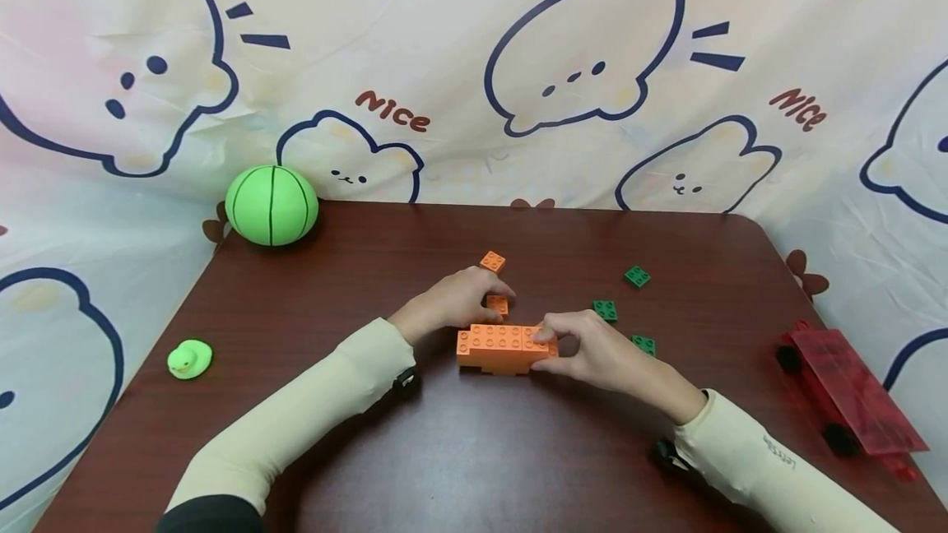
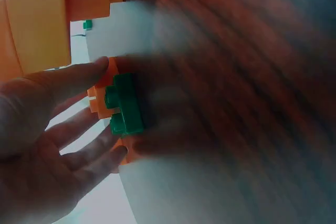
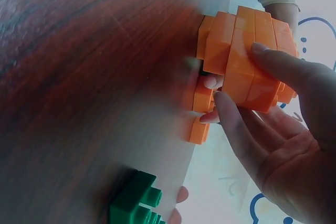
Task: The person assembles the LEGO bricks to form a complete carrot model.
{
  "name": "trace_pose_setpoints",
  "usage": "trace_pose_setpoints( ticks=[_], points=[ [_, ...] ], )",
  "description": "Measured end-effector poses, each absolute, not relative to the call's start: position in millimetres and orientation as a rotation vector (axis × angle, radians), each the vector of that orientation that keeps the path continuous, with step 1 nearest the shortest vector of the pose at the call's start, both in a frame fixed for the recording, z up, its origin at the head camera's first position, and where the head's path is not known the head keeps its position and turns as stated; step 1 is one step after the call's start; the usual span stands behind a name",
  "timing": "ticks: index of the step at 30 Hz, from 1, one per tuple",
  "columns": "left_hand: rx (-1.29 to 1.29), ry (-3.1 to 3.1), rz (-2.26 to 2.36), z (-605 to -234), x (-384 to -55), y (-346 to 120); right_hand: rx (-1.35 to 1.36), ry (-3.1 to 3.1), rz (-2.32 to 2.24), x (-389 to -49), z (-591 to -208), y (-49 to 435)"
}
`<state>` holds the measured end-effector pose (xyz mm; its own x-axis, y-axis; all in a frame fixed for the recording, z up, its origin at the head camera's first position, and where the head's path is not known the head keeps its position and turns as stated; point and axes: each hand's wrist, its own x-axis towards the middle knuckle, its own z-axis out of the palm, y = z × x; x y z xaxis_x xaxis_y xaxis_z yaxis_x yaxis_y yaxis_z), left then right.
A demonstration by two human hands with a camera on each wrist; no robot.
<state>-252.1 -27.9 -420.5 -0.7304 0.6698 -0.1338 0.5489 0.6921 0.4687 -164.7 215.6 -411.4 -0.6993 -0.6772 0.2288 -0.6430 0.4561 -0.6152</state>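
Note:
My right hand (image 1: 592, 348) grips the right end of a long block built from orange toy bricks (image 1: 499, 348), thumb on one side and fingers on the other. The block appears tilted in the right wrist view. Behind it, my left hand (image 1: 462, 298) has its thumb and index finger on either side of a small orange brick (image 1: 498, 305) on the table. A second small orange brick (image 1: 492, 261) lies just beyond that hand. In the left wrist view, a green brick (image 2: 128, 103) stands in front of the orange ones; the left hand hides it from the head view.
Several small green bricks, one of them a near brick (image 1: 605, 310), lie right of centre on the brown table (image 1: 444, 451). A green ball (image 1: 271, 206) sits at the back left corner, with a green toy duck (image 1: 189, 359) at left. A red toy car (image 1: 852, 393) stands at the right edge.

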Motion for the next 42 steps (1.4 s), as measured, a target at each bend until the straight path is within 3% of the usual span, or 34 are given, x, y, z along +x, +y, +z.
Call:
trace_pose_setpoints(
  ticks=[10,19,27,42],
  points=[
    [1.037,2.597,0.857,-395,-250,-39,-1.178,2.643,-1.090,-162,-409,221],
    [1.074,2.456,1.139,-368,-208,-52,-1.170,2.657,-1.133,-159,-409,228],
    [1.188,2.490,1.100,-370,-187,-48,-1.147,2.647,-1.152,-158,-412,231],
    [1.117,2.544,1.157,-377,-175,-60,-1.222,2.618,-1.086,-167,-413,219]
  ],
)
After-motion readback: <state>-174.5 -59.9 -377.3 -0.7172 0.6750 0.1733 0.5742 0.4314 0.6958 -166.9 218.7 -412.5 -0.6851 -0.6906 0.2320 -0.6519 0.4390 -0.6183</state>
